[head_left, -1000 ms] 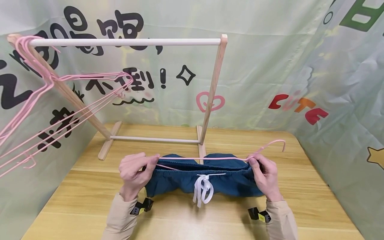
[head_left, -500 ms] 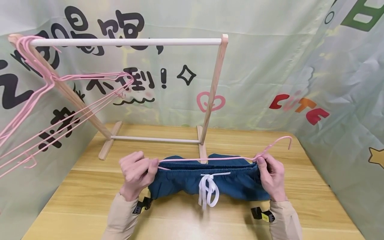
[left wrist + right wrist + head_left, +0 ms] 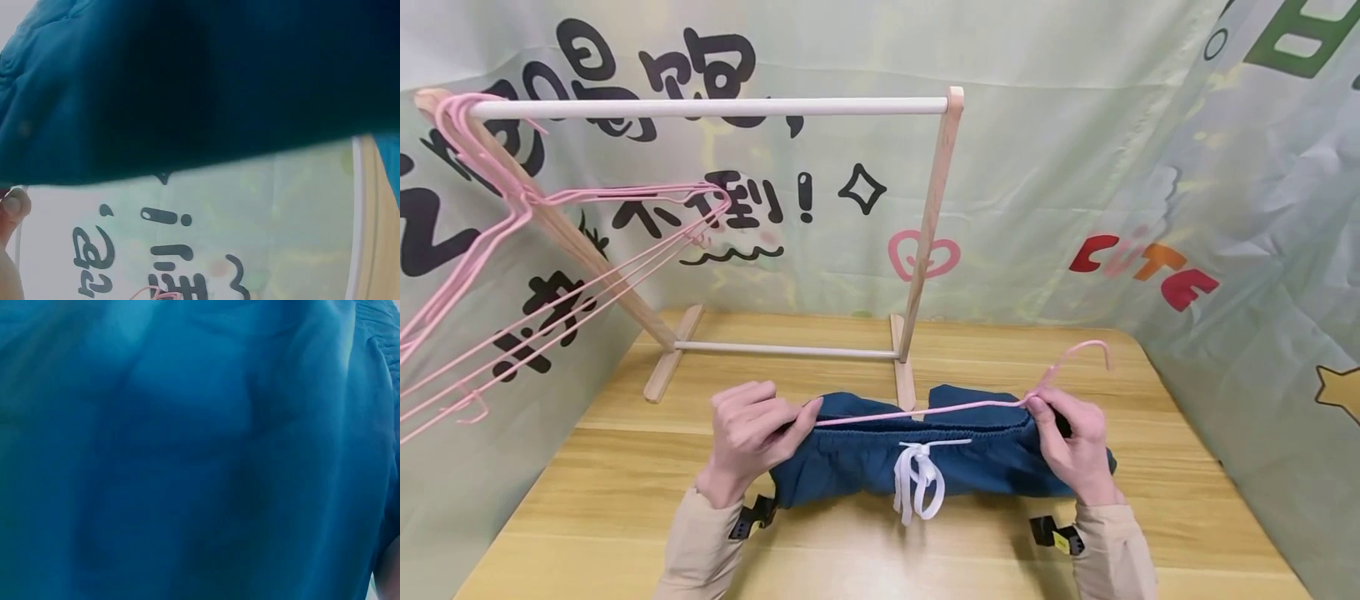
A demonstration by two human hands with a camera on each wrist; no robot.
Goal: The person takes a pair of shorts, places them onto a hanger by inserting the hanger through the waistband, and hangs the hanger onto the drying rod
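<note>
Dark blue shorts (image 3: 865, 467) with an elastic waistband and a tied white drawstring (image 3: 917, 483) hang between the two hands over the table. A pink clothes hanger (image 3: 925, 412) lies across the waistband opening, its hook pointing right. My left hand (image 3: 752, 437) grips the waistband's left end, the thumb by the hanger's left end; its exact hold on the hanger is hidden. My right hand (image 3: 1075, 442) pinches the hanger below the hook, together with the waistband's right end. Blue cloth (image 3: 206, 81) covers much of the left wrist view, and cloth (image 3: 187, 456) nearly fills the right wrist view.
Behind the shorts stands a wooden rack with a white top rail (image 3: 722, 107). Several pink hangers (image 3: 512, 192) hang at its left end. The wooden table (image 3: 572, 517) extends to a printed curtain (image 3: 1037, 167) at the back and sides.
My left hand has moved slightly right, and the hanger's left end now sits lower, close to the front waistband. The hanger's lower bar has gone out of sight. My right hand has shifted slightly right.
</note>
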